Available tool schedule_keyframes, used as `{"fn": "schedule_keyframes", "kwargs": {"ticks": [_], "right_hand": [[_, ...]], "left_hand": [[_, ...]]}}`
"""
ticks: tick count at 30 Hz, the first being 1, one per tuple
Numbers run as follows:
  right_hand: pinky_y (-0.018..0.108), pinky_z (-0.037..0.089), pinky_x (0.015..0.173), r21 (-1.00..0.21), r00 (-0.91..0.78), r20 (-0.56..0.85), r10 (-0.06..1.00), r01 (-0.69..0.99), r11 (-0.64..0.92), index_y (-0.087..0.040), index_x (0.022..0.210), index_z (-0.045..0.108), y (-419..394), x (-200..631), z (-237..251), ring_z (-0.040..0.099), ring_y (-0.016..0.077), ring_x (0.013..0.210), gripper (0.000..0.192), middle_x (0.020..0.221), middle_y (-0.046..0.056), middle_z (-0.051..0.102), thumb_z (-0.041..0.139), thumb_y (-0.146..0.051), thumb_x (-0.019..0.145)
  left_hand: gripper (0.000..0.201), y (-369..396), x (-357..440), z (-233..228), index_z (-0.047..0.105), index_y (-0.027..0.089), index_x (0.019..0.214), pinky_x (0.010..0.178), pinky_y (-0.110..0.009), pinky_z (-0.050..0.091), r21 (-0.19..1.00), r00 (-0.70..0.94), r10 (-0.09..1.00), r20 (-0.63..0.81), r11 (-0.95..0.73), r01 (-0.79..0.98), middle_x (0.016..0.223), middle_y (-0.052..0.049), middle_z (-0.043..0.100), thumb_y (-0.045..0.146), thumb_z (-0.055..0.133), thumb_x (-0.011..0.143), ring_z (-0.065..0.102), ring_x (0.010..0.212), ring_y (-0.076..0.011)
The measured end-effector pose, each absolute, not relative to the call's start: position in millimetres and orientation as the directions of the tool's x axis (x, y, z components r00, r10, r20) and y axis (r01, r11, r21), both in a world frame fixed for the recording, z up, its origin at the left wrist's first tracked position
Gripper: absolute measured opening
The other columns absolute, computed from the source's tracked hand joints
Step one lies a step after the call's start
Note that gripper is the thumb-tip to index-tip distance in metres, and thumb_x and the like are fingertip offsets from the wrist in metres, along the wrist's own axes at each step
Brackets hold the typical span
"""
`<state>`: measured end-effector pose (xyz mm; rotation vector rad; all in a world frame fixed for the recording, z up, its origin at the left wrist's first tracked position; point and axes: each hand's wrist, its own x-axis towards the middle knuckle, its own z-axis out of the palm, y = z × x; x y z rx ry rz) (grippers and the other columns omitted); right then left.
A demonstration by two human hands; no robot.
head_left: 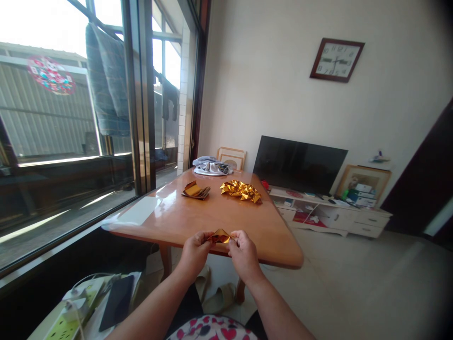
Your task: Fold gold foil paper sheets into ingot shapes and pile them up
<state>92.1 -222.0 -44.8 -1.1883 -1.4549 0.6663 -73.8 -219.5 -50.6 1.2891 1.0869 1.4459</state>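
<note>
A partly folded piece of gold foil paper [221, 235] is stretched between my two hands, just above the near edge of the wooden table [198, 217]. Its left end is pinched between the thumb and fingers of my left hand [197, 249]. My right hand [243, 250] pinches the opposite end in the same way. Beyond them on the table lies a pile of folded gold foil pieces [241, 191]. To the left of that pile sits a stack of flat gold and brown paper sheets [196, 190].
Folded cloth [212, 165] lies at the table's far end. A white sheet [136, 211] rests near its left edge. At lower left, a power strip [71, 316] and a dark phone [117, 302] lie on a low surface. A television [300, 163] stands on a white cabinet beyond.
</note>
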Motion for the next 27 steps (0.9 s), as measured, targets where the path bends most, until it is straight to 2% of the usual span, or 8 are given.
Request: {"fn": "schedule_keyframes", "kwargs": {"ticks": [4,11,22,24,27], "right_hand": [[0.026,0.044,0.052,-0.900,0.074,0.356,0.931,0.296,0.321,-0.020,0.093,0.062,-219.2,92.1,-48.3,0.060,0.0172,0.054,0.016,0.065,0.001,0.067,0.056,-0.033,0.085],[0.024,0.042,0.050,-0.904,0.042,0.350,0.936,0.277,0.325,-0.020,0.090,0.066,-221.7,92.5,-44.9,0.060,0.0168,0.053,0.019,0.062,0.000,0.065,0.057,-0.036,0.085],[0.025,0.046,0.055,-0.863,0.071,0.403,0.913,0.362,0.352,-0.020,0.089,0.066,-221.2,92.9,-48.0,0.065,0.0176,0.060,0.018,0.067,0.001,0.069,0.052,-0.031,0.084],[0.025,0.046,0.054,-0.882,0.078,0.379,0.922,0.331,0.335,-0.020,0.088,0.065,-220.2,93.4,-47.2,0.064,0.0174,0.058,0.018,0.067,0.001,0.069,0.053,-0.032,0.083],[0.024,0.044,0.049,-0.949,0.076,0.263,0.962,0.198,0.244,-0.019,0.091,0.061,-218.3,94.4,-45.8,0.061,0.0162,0.053,0.018,0.066,0.000,0.068,0.053,-0.031,0.080]], "left_hand": [[0.037,-215.9,-74.7,-54.7,0.073,0.011,0.105,0.083,-0.035,0.053,0.974,-0.066,0.974,0.218,-0.221,-0.050,0.098,-0.011,0.077,0.021,0.062,0.071,0.070,0.088,-0.0251],[0.036,-212.6,-76.2,-58.4,0.074,0.012,0.103,0.084,-0.036,0.053,0.971,-0.057,0.970,0.237,-0.239,-0.029,0.101,-0.011,0.077,0.022,0.061,0.072,0.071,0.091,-0.0264],[0.038,-213.9,-76.5,-56.0,0.076,0.014,0.105,0.088,-0.036,0.053,0.967,-0.051,0.966,0.254,-0.252,0.032,0.102,-0.009,0.078,0.023,0.059,0.071,0.071,0.095,-0.0268],[0.037,-214.7,-77.0,-53.8,0.076,0.015,0.103,0.085,-0.034,0.053,0.967,-0.053,0.966,0.251,-0.249,0.045,0.100,-0.009,0.078,0.023,0.059,0.071,0.070,0.094,-0.0265],[0.034,-217.9,-78.4,-48.3,0.078,0.016,0.099,0.080,-0.032,0.053,0.968,-0.013,0.970,0.244,-0.242,0.072,0.096,-0.008,0.078,0.026,0.059,0.072,0.069,0.091,-0.0262]]}}
